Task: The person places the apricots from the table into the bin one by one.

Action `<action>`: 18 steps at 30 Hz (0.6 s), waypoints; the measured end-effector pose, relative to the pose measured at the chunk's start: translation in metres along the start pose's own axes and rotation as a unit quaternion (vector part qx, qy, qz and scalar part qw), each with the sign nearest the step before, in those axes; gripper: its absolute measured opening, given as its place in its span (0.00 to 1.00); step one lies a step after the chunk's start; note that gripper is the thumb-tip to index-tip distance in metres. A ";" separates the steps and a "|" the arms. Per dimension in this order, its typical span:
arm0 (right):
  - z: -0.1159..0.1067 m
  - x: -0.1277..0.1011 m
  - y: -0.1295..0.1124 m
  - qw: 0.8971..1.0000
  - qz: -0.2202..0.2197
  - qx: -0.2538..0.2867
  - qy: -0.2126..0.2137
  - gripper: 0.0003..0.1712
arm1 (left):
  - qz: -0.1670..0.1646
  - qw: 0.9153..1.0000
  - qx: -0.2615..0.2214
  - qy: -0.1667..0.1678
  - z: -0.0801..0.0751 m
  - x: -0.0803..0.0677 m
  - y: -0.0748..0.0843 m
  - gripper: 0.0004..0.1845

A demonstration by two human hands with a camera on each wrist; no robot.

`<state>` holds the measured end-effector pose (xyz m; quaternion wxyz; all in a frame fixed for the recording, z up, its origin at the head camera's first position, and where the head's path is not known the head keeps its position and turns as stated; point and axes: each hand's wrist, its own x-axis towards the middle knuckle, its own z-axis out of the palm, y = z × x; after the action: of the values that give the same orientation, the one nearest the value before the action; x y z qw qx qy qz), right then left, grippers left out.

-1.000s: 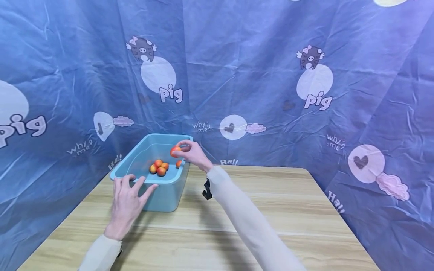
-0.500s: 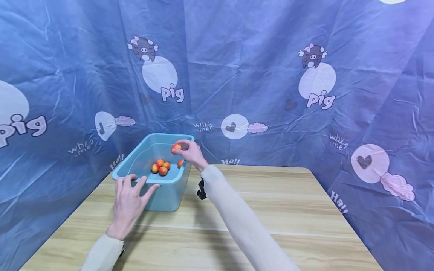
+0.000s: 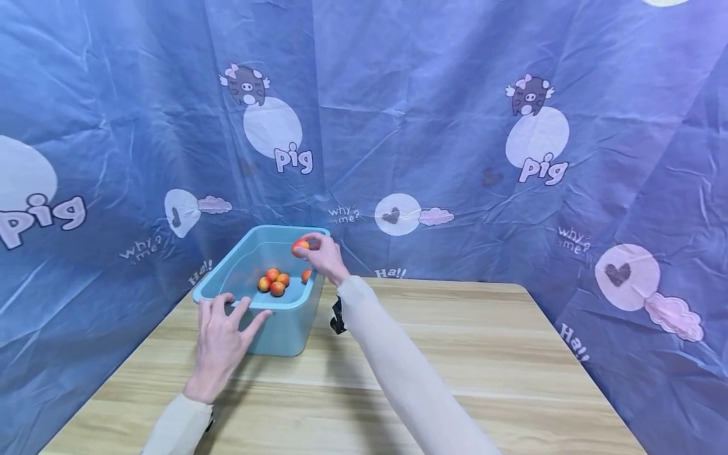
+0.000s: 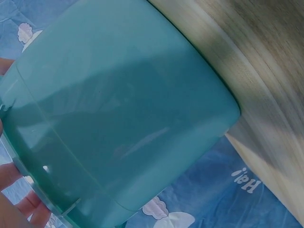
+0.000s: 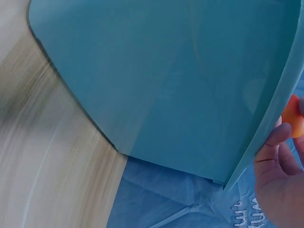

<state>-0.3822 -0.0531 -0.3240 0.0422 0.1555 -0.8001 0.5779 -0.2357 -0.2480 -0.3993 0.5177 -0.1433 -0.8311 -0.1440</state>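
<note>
A light-blue plastic bin [image 3: 279, 328] stands at the table's left side. My left hand [image 3: 218, 344] holds its near rim, fingertips hooked over the edge and thumb spread toward the right corner. Over the bin's far right part, my right hand [image 3: 325, 256] pinches a small round red-orange fruit [image 3: 299, 248] between thumb and fingers. That fruit [image 5: 293, 118] shows beside the rim in the right wrist view. On the bin's floor lie several like fruits [image 3: 274, 281] in a cluster, plus one more [image 3: 306, 276] partly hidden by the right wall.
The wooden table [image 3: 455, 354] stretches to the right of the bin. A blue printed cloth [image 3: 398, 126] hangs behind the table and along both sides, close to the bin's far end. A dark strap piece [image 3: 338, 316] hangs from the right wrist.
The right hand has risen slightly with the fruit over the bin, and its forearm has shifted a little left. My left hand keeps its place on the rim. The head view has shifted slightly.
</note>
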 end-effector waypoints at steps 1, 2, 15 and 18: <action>0.000 0.000 0.000 1.000 0.002 0.001 0.003 0.16 | -0.001 1.000 -0.001 0.003 0.001 0.000 0.001 0.38; -0.001 0.000 0.000 1.000 0.003 0.002 0.007 0.16 | -0.001 1.000 -0.002 0.004 0.002 0.000 0.001 0.38; -0.008 -0.002 0.005 0.999 0.018 0.047 0.005 0.16 | -0.009 1.000 -0.007 -0.005 0.002 -0.001 0.003 0.37; -0.010 -0.003 0.006 0.998 0.011 0.056 -0.006 0.15 | -0.009 1.000 -0.008 -0.002 0.002 -0.002 0.002 0.37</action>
<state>-0.3825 -0.0416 -0.3273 0.0225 0.1521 -0.7685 0.6211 -0.2360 -0.2451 -0.4018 0.5139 -0.1405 -0.8319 -0.1550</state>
